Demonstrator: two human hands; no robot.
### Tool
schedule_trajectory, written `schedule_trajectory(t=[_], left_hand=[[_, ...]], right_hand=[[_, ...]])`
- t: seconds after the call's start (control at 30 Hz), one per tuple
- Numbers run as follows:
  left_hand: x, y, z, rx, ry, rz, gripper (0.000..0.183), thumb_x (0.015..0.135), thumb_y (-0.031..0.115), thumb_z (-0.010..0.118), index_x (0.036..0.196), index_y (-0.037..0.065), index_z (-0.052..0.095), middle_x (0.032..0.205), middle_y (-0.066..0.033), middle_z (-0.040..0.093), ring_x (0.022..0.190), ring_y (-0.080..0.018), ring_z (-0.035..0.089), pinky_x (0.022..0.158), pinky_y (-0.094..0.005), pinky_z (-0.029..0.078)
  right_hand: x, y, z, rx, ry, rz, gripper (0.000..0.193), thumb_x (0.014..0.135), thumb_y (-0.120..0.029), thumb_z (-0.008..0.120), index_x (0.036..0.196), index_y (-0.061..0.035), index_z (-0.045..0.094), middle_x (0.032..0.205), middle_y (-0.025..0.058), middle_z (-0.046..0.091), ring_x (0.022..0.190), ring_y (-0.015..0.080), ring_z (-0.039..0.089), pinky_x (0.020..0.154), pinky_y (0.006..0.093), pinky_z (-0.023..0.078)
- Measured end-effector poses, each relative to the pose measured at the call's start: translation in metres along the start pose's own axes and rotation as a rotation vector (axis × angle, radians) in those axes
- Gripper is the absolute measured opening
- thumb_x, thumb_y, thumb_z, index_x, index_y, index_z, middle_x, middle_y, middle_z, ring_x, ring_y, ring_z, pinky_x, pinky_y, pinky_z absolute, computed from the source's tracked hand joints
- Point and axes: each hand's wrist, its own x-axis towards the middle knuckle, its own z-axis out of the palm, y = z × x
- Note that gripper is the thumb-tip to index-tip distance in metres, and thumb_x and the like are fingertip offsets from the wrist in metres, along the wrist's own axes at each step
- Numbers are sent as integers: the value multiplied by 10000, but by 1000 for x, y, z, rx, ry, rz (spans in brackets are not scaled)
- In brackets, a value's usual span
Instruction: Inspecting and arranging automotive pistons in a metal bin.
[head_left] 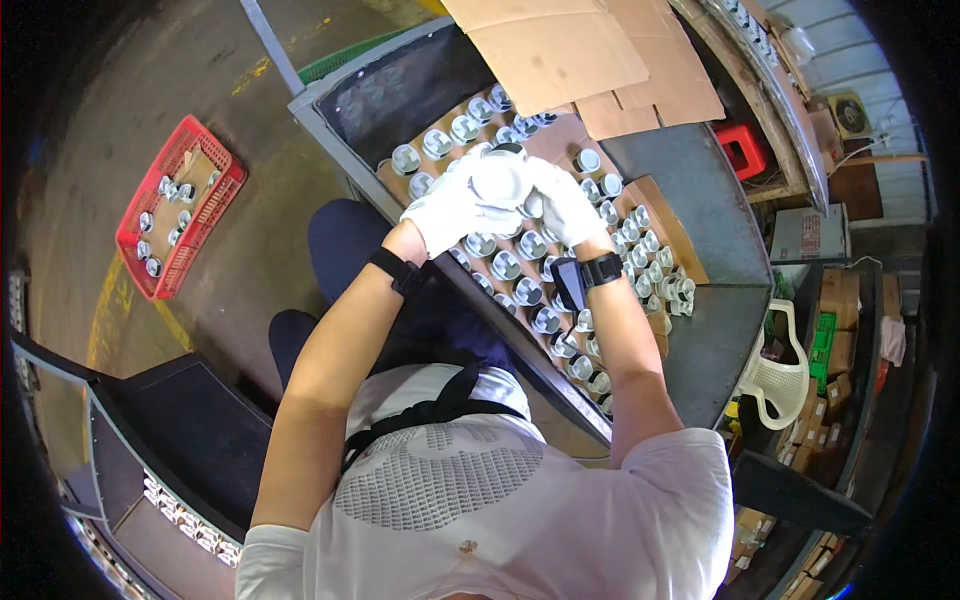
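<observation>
Both of my hands wear white gloves and meet over a dark-framed workbench [690, 335]. Between them is a round, silver, cup-shaped metal part that looks like a piston [500, 180]. My left hand [447, 212] has its fingers wrapped round the left side of it. From the right, my right hand [562, 203] closes on the same part, and the gloves hide much of its lower side. Under and around the hands, many similar pistons [506, 265] stand in rows on brown cardboard. Smaller silver parts [655, 270] are clustered on the cardboard to the right.
Flattened cardboard sheets [560, 50] cover the bench's far end. A red plastic basket [178, 268] with several pistons sits on the floor at left. Beyond the bench on the right are a white plastic chair [795, 375], a red stool [740, 150] and shelves with boxes [840, 300].
</observation>
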Motion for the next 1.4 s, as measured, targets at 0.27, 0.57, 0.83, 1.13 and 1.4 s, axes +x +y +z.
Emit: schedule_trajectory(t=[0.27, 0.57, 0.83, 1.13, 1.4], left_hand=[[10, -26, -31, 850, 135, 381, 634, 803, 100, 737, 1386, 46, 492, 1342, -189, 551, 1236, -308, 545, 1034, -385, 467], [11, -23, -27, -63, -27, 134, 694, 822, 37, 754, 1433, 2, 427, 1389, -123, 524, 1247, -204, 533, 1023, -336, 494], [1, -3, -14, -351, -147, 52, 798, 809, -38, 738, 1468, 23, 292, 1464, -125, 418, 1303, -256, 482, 1015, -445, 521], [7, -16, -19, 18, -151, 57, 678, 838, 13, 731, 1436, 13, 411, 1435, -125, 464, 1256, -256, 527, 971, -400, 557], [0, 8, -12, -430, -184, -40, 635, 857, -1, 706, 1413, 32, 401, 1382, -137, 517, 1249, -274, 536, 1023, -497, 508]], right_hand=[[-27, -32, 37, -636, -31, -153, 273, 876, -127, 670, 1116, 1, 650, 970, 58, 669, 858, 118, 581, 739, 274, 482], [-33, -49, 50, -580, 14, -73, 272, 883, -125, 673, 1122, 5, 668, 993, 69, 685, 894, 121, 615, 792, 288, 505], [-31, -42, 35, -898, -38, -479, 287, 928, -187, 633, 1135, 6, 679, 1048, 94, 689, 955, 158, 627, 809, 313, 493], [-22, -51, 53, -30, 235, 68, 156, 944, -254, 661, 904, -105, 684, 707, -87, 539, 567, -1, 428, 490, 192, 321], [-33, -56, 33, -204, 323, -50, 338, 991, -294, 563, 1143, -22, 694, 968, 42, 707, 830, 95, 617, 725, 253, 470]])
